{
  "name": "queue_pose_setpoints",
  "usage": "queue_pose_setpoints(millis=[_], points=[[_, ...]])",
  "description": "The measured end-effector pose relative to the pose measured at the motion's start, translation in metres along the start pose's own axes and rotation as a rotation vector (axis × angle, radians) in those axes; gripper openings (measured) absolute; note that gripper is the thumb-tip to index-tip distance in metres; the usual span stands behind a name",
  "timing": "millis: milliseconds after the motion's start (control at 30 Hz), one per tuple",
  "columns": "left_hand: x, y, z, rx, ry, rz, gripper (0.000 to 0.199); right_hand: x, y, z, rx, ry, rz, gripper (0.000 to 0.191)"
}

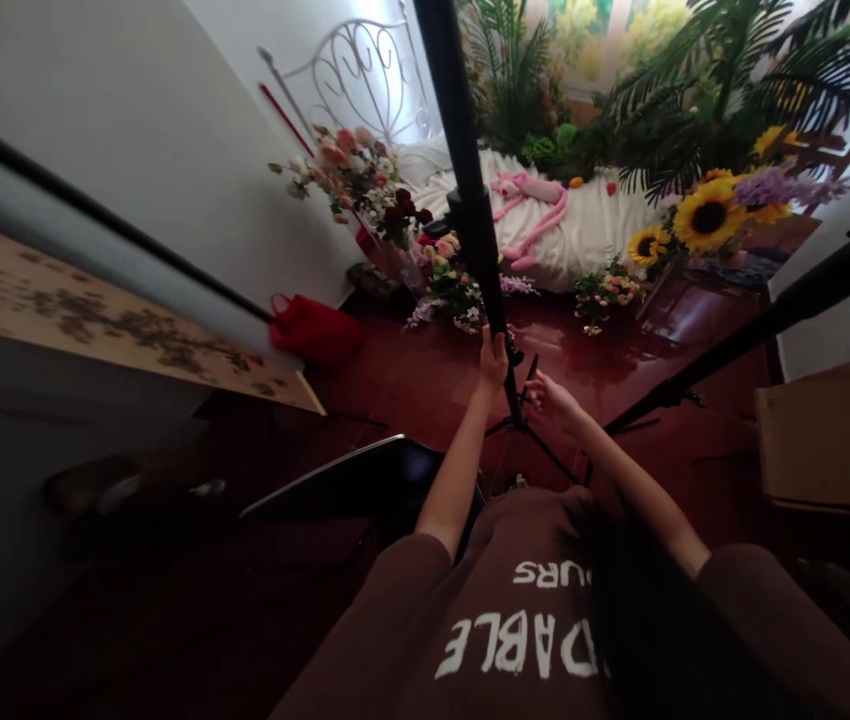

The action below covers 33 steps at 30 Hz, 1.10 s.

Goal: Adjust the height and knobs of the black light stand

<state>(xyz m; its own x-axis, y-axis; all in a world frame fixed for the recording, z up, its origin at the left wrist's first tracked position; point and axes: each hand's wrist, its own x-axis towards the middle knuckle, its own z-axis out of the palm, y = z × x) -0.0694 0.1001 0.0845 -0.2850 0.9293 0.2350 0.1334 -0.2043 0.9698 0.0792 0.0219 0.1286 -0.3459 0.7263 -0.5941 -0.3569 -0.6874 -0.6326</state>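
Observation:
A tall black stand (479,235) rises in front of me, tilted in view, with spread legs on the floor. My left hand (494,358) is closed around its pole, low down near a clamp. Just to the right, my right hand (549,395) has its fingers curled together at a small thin dark piece (533,368) beside the pole. Whether that piece belongs to the stand I cannot tell.
A second black stand (762,325) slants across the right, near a cardboard box (834,430). Ahead are sunflowers (708,215), a flower bouquet (354,165) and a pink plush toy (537,190) on white cloth. A red bag (316,328) and a dark flat panel (365,475) are left.

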Motion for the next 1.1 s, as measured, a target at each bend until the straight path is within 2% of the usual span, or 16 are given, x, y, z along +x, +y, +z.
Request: queue_pose_setpoints(millis=[100,167,300,467,567,633,867,967,1033,1100], points=[[0.002,-0.004,0.0,0.01,0.018,0.031,0.069,0.008,-0.011,0.028,0.285,-0.174,0.168,0.046],[0.003,-0.005,0.001,0.012,0.016,0.035,0.068,0.012,-0.016,0.036,0.469,-0.286,0.194,0.047],[0.003,-0.003,0.0,-0.005,-0.001,0.039,0.063,0.019,-0.018,0.035,0.628,-0.38,0.215,0.04],[0.0,0.003,-0.001,-0.061,-0.024,0.065,0.058,0.024,-0.022,0.024,0.625,-0.415,0.25,0.032],[0.0,0.004,0.0,-0.022,0.005,0.037,0.056,0.028,-0.026,0.021,0.46,-0.37,0.218,0.026],[0.001,0.004,0.0,0.009,0.03,0.015,0.054,0.031,-0.029,0.023,0.28,-0.325,0.13,0.023],[0.002,0.003,-0.001,0.026,0.016,0.036,0.052,0.025,-0.033,0.031,-0.381,0.093,-0.474,0.044],[0.001,0.004,-0.002,0.035,0.018,0.033,0.05,0.01,-0.038,0.03,-0.946,0.295,-0.759,0.036],[0.001,0.004,-0.002,0.034,0.018,0.028,0.05,0.0,-0.043,0.03,-1.234,0.337,-0.82,0.027],[0.001,0.002,-0.001,0.022,0.008,0.027,0.051,-0.009,-0.053,0.034,-1.311,0.313,-0.862,0.021]])
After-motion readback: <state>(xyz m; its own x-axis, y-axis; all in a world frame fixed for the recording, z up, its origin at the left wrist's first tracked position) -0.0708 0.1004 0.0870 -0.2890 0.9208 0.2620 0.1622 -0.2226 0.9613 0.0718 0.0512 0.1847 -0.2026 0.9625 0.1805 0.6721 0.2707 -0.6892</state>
